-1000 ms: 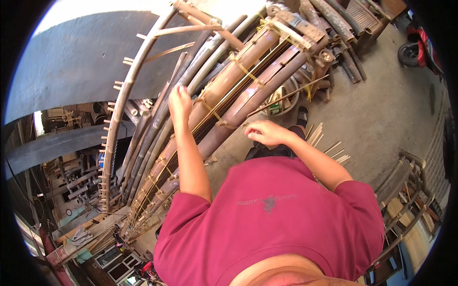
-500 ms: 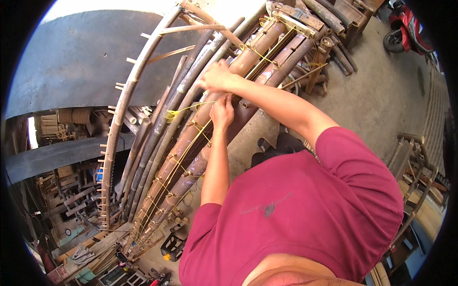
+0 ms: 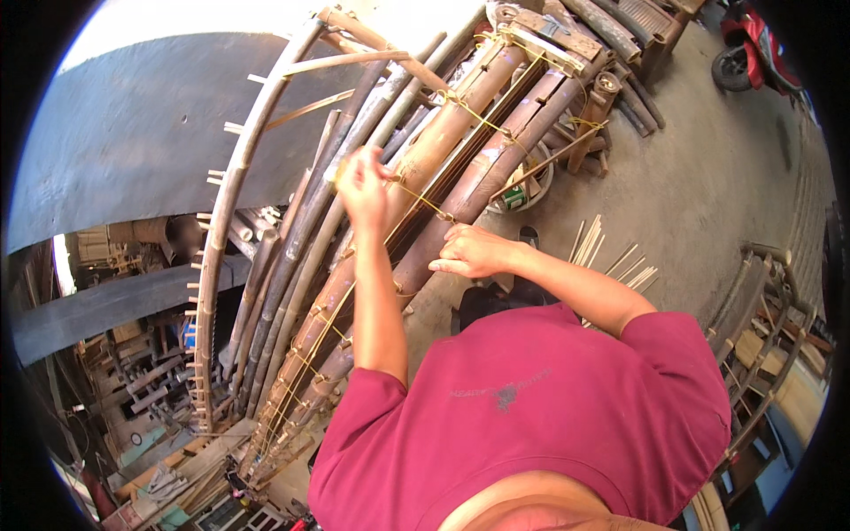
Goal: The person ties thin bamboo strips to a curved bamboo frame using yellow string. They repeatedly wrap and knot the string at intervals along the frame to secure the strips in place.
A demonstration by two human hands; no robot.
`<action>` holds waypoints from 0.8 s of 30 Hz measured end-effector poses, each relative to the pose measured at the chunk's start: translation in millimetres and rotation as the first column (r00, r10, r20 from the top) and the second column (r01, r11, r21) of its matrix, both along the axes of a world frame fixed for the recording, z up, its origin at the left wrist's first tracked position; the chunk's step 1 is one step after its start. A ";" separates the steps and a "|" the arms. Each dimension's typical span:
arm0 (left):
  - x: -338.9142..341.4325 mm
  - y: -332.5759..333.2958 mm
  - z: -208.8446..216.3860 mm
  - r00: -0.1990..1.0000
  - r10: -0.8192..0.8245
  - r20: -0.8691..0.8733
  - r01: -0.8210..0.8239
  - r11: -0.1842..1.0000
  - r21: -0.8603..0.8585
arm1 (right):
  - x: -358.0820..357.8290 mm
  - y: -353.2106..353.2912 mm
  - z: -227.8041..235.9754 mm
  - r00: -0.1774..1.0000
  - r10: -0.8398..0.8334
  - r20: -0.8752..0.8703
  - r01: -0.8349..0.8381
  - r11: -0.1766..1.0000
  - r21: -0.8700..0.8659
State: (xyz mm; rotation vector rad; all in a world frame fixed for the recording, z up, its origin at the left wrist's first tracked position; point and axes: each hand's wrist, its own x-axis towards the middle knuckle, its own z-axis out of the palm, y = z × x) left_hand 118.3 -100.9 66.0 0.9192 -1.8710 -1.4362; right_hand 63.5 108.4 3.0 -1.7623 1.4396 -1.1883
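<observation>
Two long brown bamboo poles (image 3: 466, 111) lie side by side on a slant, pegged along their length and lashed across with yellow cord (image 3: 416, 196). My left hand (image 3: 365, 195), slightly blurred, is raised over the left pole. Its fingers are closed, with a yellow cord bundle showing as a smear at their left side. Lower and to the right, my right hand (image 3: 474, 252) is closed at the outer side of the right-hand pole (image 3: 496, 168). Whatever its fingers may hold is hidden.
A curved bamboo frame with pegs (image 3: 232, 190) stands at the left, beside several dark poles (image 3: 305, 217). Thin sticks (image 3: 589, 243) and a tub with a green can (image 3: 513, 196) are at the right. A red motorbike (image 3: 761, 53) stands far right.
My hands, close together over the poles before, have parted. The left moved up and left with the yellow cord; the right came down across the right-hand pole toward me.
</observation>
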 end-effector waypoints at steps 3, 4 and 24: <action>-21.2 -52.5 -37.6 0.974 0.212 0.079 -0.156 0.881 -0.447 | 10.4 14.0 -1.6 0.817 -0.286 0.502 0.309 0.950 0.039; 2.4 -76.5 -85.8 0.871 0.302 0.388 -0.065 0.852 -0.519 | 15.7 15.8 1.7 0.652 -0.396 0.647 0.423 0.898 0.123; 225.7 11.6 -102.9 0.930 0.105 0.353 0.092 0.861 -0.499 | 190.1 -172.2 99.1 0.938 0.013 -0.345 0.098 0.948 0.301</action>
